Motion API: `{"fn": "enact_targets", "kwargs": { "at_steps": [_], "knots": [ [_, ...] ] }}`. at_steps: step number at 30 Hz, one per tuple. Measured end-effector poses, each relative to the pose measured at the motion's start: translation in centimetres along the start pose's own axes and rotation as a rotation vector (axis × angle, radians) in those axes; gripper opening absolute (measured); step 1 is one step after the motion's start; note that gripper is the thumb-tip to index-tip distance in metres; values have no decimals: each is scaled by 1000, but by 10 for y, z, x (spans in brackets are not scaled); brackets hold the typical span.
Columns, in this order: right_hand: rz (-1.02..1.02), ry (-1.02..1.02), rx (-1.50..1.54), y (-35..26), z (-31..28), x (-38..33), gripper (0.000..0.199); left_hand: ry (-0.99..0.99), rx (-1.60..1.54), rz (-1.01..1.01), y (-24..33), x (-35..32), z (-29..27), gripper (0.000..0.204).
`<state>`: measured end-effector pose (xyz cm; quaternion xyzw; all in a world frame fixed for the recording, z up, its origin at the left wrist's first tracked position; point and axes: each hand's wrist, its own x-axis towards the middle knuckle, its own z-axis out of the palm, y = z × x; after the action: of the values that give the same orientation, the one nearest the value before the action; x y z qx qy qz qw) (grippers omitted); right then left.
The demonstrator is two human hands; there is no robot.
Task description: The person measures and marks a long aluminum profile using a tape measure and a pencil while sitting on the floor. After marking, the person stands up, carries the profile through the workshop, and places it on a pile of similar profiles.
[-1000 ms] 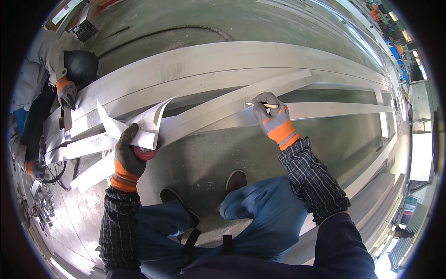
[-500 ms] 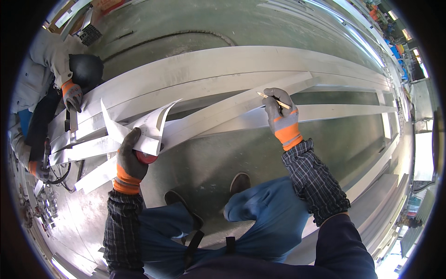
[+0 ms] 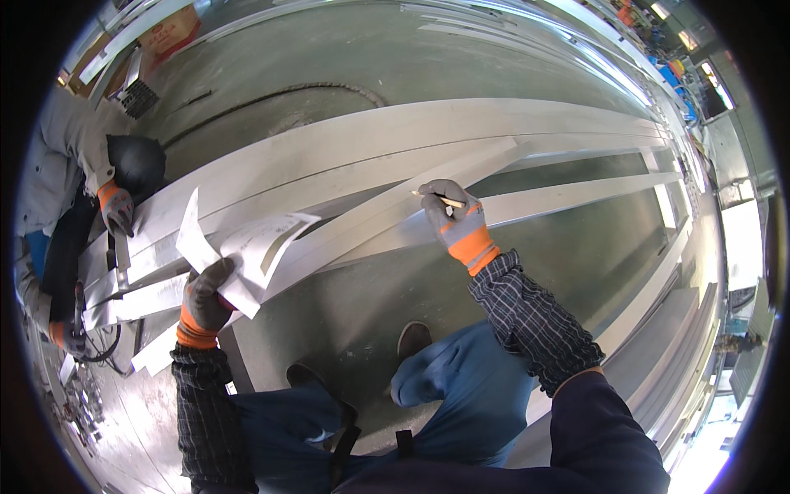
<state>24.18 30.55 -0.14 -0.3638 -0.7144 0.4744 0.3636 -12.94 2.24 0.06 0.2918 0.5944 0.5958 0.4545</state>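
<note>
My left hand (image 3: 204, 298), in a grey glove with an orange cuff, is closed on curled sheets of paper (image 3: 257, 245). A red item shows only as a sliver under its fingers. My right hand (image 3: 454, 221), gloved alike, pinches a slim pencil (image 3: 449, 201) above a long flat metal bar (image 3: 380, 216). This bar lies slantwise, its far end over two wide pale metal profiles (image 3: 346, 132). Whether the pencil tip touches the bar I cannot tell.
At the far left a co-worker in grey, with a gloved hand (image 3: 117, 209) and dark helmet (image 3: 137, 168), bends over the profile ends. Another metal bar (image 3: 559, 199) crosses to the right. Long profiles (image 3: 650, 354) are stacked at lower right. A cardboard box (image 3: 169, 31) stands at upper left.
My right hand with the pencil has moved left and slightly nearer. The paper in my left hand has tilted and now hides most of the red round item under it. The view has shifted.
</note>
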Motion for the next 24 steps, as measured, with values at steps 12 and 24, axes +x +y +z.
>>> {"fn": "enact_targets", "kwargs": {
  "at_steps": [12, 24],
  "knots": [
    [-51, 160, 18, -20, -16, 1, 16, -215, -172, 60, 30, 44, 4, 59],
    [-5, 121, 40, -46, -16, 6, 24, -25, -144, -594, 76, 59, 37, 83]
  ]
}}
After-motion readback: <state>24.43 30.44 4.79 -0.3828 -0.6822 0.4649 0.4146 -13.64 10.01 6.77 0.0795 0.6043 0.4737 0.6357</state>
